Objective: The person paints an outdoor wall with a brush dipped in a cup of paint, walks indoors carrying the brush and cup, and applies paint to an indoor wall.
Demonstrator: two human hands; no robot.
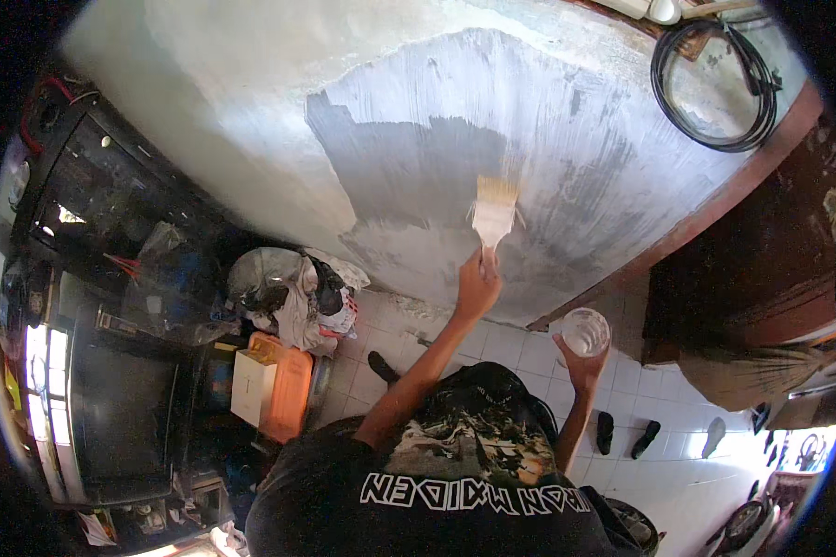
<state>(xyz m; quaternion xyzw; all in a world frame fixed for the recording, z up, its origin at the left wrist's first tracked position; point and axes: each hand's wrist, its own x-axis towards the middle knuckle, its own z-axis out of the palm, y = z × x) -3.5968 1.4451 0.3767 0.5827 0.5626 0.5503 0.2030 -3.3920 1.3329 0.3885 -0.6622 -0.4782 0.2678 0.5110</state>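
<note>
My left hand (478,283) is closed round the handle of a wide paintbrush (494,212), held upright. Its pale bristles point up against the wall (418,167), where thin whitish streaks lie over grey plaster; a darker grey patch shows to the left of the brush. Whether the bristle tips touch the wall I cannot tell for sure. Lower and to the right, my right hand (583,364) grips a small clear tub (585,331) from below, its round mouth facing up. What looks like whitish liquid is inside it.
A coiled black cable (664,84) hangs on the wall at upper right. Bundled cloths (293,292) and an orange crate (293,395) with a white box (253,388) stand at left, beside a dark cabinet (111,186). Sandals (646,439) lie on the tiled floor (548,371).
</note>
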